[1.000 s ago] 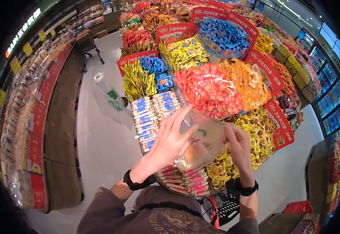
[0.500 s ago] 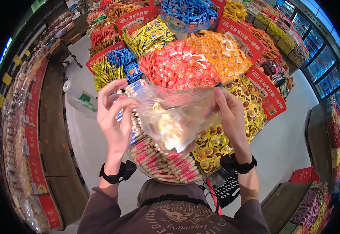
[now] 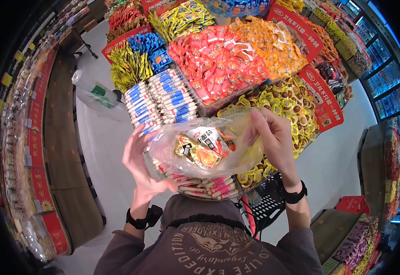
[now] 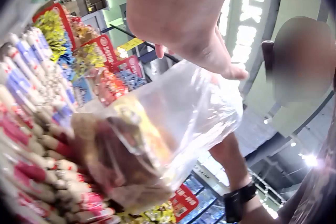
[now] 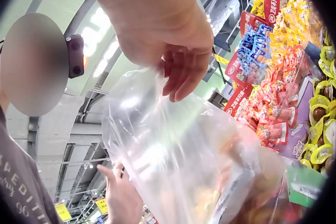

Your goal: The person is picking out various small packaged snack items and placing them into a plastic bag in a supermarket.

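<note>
A clear plastic bag [image 3: 236,162] hangs between the two hands in the head view, its mouth spread wide. Several snack packets lie inside, among them a gold one [image 3: 198,152] and a white one [image 3: 207,137]. My right hand [image 3: 273,140] pinches the bag's right rim between thumb and fingers, also seen in the right wrist view, where the plastic gathers under the fingertips. At the left rim, my left hand [image 3: 139,161] has thumb and fingers spread apart against the plastic; part of the fingers is hidden by the bag.
White-and-blue wrapped sticks [image 3: 172,94], red packets [image 3: 218,59], orange packets [image 3: 273,48] and yellow-wrapped snacks [image 3: 296,101] fill the stand ahead. A roll of plastic bags [image 3: 92,89] stands on the left. A black basket [image 3: 266,201] is below the right hand.
The left hand has moved left and lower, away from the right hand. The bag's mouth has widened, showing the packets inside. The right hand keeps its pinch on the rim.
</note>
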The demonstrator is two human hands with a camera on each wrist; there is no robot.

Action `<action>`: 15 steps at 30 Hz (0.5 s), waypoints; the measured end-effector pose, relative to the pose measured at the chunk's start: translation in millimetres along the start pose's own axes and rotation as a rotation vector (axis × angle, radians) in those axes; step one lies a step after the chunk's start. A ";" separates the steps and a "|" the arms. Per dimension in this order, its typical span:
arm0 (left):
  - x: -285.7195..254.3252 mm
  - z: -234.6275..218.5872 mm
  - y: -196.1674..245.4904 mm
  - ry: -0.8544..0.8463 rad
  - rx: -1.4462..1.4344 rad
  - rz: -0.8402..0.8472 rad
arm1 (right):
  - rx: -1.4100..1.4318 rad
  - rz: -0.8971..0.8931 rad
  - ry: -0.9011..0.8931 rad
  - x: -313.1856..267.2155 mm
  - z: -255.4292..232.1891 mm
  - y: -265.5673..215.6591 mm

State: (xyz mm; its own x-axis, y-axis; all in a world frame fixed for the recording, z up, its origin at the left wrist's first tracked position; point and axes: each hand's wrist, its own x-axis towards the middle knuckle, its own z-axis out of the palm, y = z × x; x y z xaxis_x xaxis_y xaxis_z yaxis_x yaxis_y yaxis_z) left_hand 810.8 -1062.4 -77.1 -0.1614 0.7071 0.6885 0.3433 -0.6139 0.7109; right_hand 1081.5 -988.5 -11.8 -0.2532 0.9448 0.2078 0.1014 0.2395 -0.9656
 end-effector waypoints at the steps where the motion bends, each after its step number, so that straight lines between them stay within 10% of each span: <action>1: -1.3 4.1 1.5 0.088 -0.166 0.035 | 0.009 0.001 -0.003 -0.3 1.4 -0.5; 4: -29.5 -14.9 -39.2 -0.325 0.062 -0.286 | -0.012 -0.021 -0.013 -0.2 4.7 -2.2; 8: -29.7 10.1 -42.7 -0.602 0.304 -0.226 | -0.014 -0.039 -0.035 -1.2 11.5 -3.2; 10: -4.4 38.3 -15.7 -0.484 -0.463 -0.637 | 0.024 -0.028 -0.064 -3.3 13.8 -6.1; 11: 7.8 41.5 1.4 -0.608 -0.042 -0.490 | 0.029 0.008 -0.084 -5.2 12.8 -7.2; 15: 2.5 50.6 -17.7 -0.648 -0.015 -0.375 | -0.009 0.011 -0.068 -10.8 7.0 -0.9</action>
State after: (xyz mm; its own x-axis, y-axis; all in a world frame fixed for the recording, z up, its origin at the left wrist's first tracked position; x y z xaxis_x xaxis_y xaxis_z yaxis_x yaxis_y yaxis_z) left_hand 851.2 -1031.9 -95.2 0.3143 0.9321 0.1800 0.3587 -0.2922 0.8865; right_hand 1077.4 -1000.5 -14.2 -0.3169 0.9300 0.1862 0.1134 0.2320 -0.9661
